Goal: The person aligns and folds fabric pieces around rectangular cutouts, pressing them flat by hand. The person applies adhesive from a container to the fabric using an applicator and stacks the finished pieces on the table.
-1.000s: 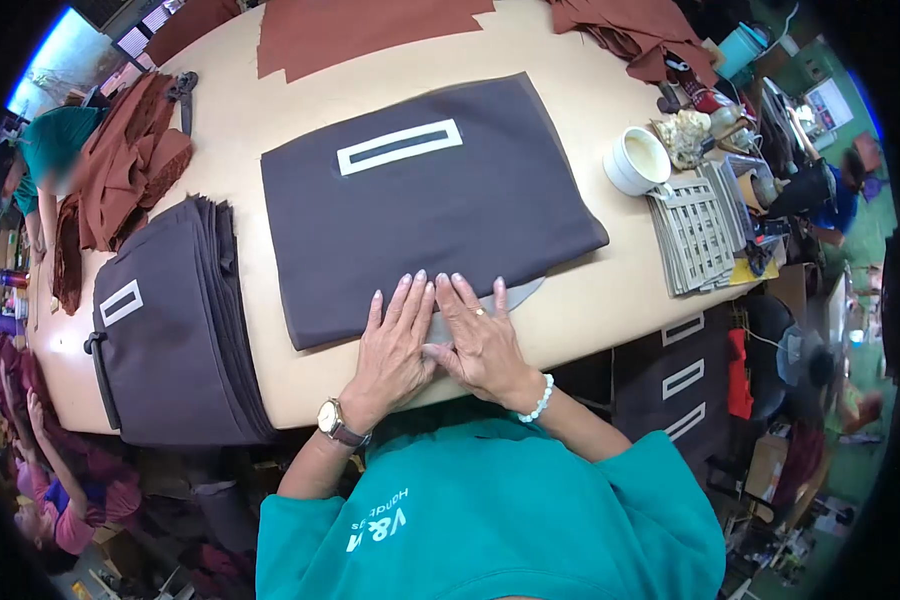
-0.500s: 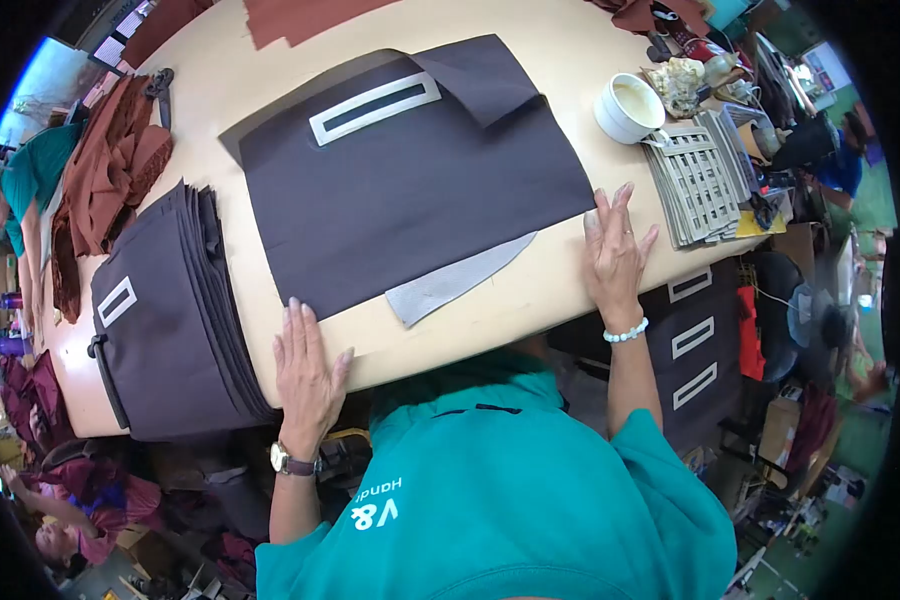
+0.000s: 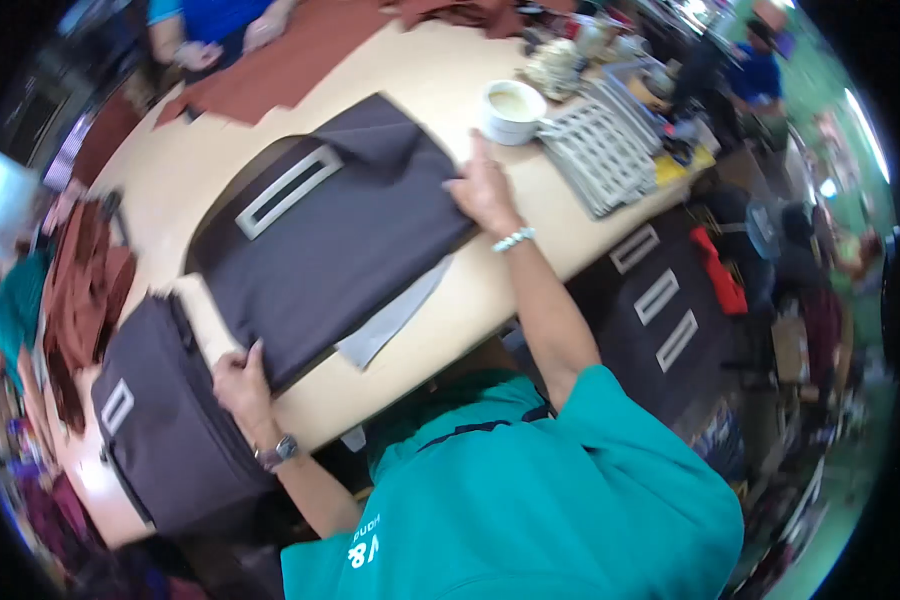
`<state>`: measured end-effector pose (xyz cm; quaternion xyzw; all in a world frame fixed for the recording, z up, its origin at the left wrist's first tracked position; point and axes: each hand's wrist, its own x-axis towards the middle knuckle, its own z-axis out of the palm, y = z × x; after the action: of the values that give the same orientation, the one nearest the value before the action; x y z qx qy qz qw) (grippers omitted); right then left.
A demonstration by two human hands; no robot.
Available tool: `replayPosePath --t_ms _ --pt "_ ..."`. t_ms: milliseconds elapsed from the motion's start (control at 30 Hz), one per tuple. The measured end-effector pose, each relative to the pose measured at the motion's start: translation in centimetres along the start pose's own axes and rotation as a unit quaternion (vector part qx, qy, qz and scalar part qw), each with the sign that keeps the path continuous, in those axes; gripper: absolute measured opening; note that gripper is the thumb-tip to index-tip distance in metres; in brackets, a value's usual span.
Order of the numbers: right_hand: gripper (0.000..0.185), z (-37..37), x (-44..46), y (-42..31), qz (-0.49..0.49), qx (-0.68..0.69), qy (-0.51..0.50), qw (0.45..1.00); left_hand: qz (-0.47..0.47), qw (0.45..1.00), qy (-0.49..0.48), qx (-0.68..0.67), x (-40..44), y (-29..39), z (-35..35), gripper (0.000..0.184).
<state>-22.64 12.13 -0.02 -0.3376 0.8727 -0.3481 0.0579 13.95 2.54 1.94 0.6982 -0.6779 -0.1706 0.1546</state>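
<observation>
A dark grey-brown fabric panel [image 3: 360, 215] lies on the table, its far part bulging up, with a pale rectangular frame [image 3: 290, 192] near its far edge. My left hand [image 3: 245, 388] has its fingers curled on the panel's near left corner. At the right edge, my right hand [image 3: 486, 192] grips the cloth between thumb and curled fingers, its index finger stretched forward; blur softens the detail. A light grey fabric piece [image 3: 395, 318] sticks out from under the panel's near edge. Left of my left hand lies a stack of similar dark panels [image 3: 175, 420].
A white cup [image 3: 512, 125] stands beyond my right hand, beside a stack of pale slotted pieces [image 3: 600, 155]. Rust-coloured cloth [image 3: 280, 65] lies at the far side, near a person in blue [image 3: 215, 20]. More rust cloth [image 3: 85, 280] is piled at left.
My hands have gone from lying beside the panel to holding its edges. The far part of the panel now bulges, and its folded-over corner has opened out. My view has turned.
</observation>
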Motion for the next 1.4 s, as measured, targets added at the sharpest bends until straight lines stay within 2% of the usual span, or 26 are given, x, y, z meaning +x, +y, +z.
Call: replayPosePath --t_ms 67,133,200,267,333,367,433,467,533,633,733,800,833,900,967,1000,1033,1067,1100,1200,1267,1300,1400 --pt "0.091 1.0 0.5 0.7 -0.057 0.037 0.051 0.996 0.039 0.991 -0.05 -0.114 1.8 -2.1 0.4 0.029" --pt "0.092 -0.1 0.4 -1.0 -0.002 -0.005 -0.009 1.0 0.028 0.927 -0.055 -0.369 3.3 -4.0 2.1 0.044" --pt "0.09 -1.2 0.9 -2.6 0.033 -0.013 -0.053 0.998 0.005 0.872 -0.095 -0.48 3.7 -2.7 1.1 0.063" --pt "0.084 -1.1 2.1 -3.5 0.018 -0.022 -0.08 0.996 0.021 0.844 -0.12 -0.522 5.1 -1.8 0.8 0.069" --pt "0.08 0.3 3.9 -4.1 -0.024 -0.021 -0.068 0.997 0.064 0.839 -0.226 -0.492 7.9 -2.0 0.6 0.067" --pt "0.079 0.7 4.6 -4.1 -0.048 -0.019 -0.062 0.997 0.083 0.827 -0.248 -0.498 8.6 -2.0 0.3 0.065" --pt "0.078 -1.7 5.2 -5.5 -0.107 0.011 -0.009 0.994 0.122 0.798 -0.291 -0.513 9.2 0.7 -1.8 0.063" --pt "0.078 -3.1 5.2 -6.4 -0.136 0.025 0.014 0.99 0.138 0.767 -0.333 -0.53 8.0 2.7 -3.9 0.059" --pt "0.079 -6.9 5.2 -6.3 -0.189 0.054 0.08 0.977 0.187 0.722 -0.355 -0.563 5.1 5.8 -6.7 0.056" --pt "0.074 -14.7 2.4 -2.8 -0.239 0.07 0.174 0.953 0.143 0.737 -0.248 -0.613 -0.2 9.8 -8.1 0.052" --pt "0.067 -20.8 -1.5 3.1 -0.218 0.037 0.251 0.942 0.19 0.757 -0.25 -0.572 -3.6 11.5 -5.0 0.051" --pt "0.068 -23.9 -4.1 8.4 -0.154 -0.011 0.245 0.957 0.225 0.704 -0.356 -0.572 -7.0 13.6 -1.8 0.059" --pt "0.069 -25.2 -5.4 11.1 -0.132 -0.023 0.245 0.96 0.284 0.699 -0.384 -0.532 -9.1 15.2 -0.3 0.066" --pt "0.07 -27.2 -8.1 16.7 -0.062 -0.045 0.239 0.968 0.328 0.676 -0.472 -0.461 -12.5 17.5 3.5 0.069" --pt "0.072 -29.0 -10.4 22.5 0.002 -0.089 0.226 0.97 0.271 0.64 -0.573 -0.434 -16.5 20.2 6.5 0.068" --pt "0.073 -29.6 -11.4 25.3 0.019 -0.123 0.216 0.968 0.349 0.654 -0.562 -0.366 -17.8 21.1 8.5 0.067" --pt "0.074 -30.1 -12.2 27.8 0.048 -0.171 0.197 0.964 0.361 0.651 -0.568 -0.351 -19.7 22.3 9.6 0.065" --pt "0.075 -30.4 -12.9 30.2 0.077 -0.217 0.177 0.957 0.434 0.655 -0.516 -0.342 -21.2 22.4 12.3 0.066" --pt "0.076 -30.5 -13.5 32.3 0.105 -0.263 0.156 0.946 0.447 0.658 -0.513 -0.322 -22.3 22.5 14.6 0.067" --pt "0.078 -29.4 -14.3 37.8 0.164 -0.353 0.122 0.913 0.285 0.667 -0.609 -0.32 -25.8 22.0 20.9 0.066" --pt "0.08 -28.9 -14.2 40.0 0.17 -0.33 0.12 0.921 0.333 0.683 -0.589 -0.276 -26.9 20.2 25.5 0.065" --pt "0.08 -28.6 -14.0 40.7 0.179 -0.318 0.125 0.923 0.365 0.69 -0.567 -0.263 -27.4 20.8 25.7 0.065" --pt "0.082 -28.2 -12.6 42.1 0.181 -0.302 0.144 0.925 0.283 0.723 -0.615 -0.136 -28.6 21.4 24.2 0.064"
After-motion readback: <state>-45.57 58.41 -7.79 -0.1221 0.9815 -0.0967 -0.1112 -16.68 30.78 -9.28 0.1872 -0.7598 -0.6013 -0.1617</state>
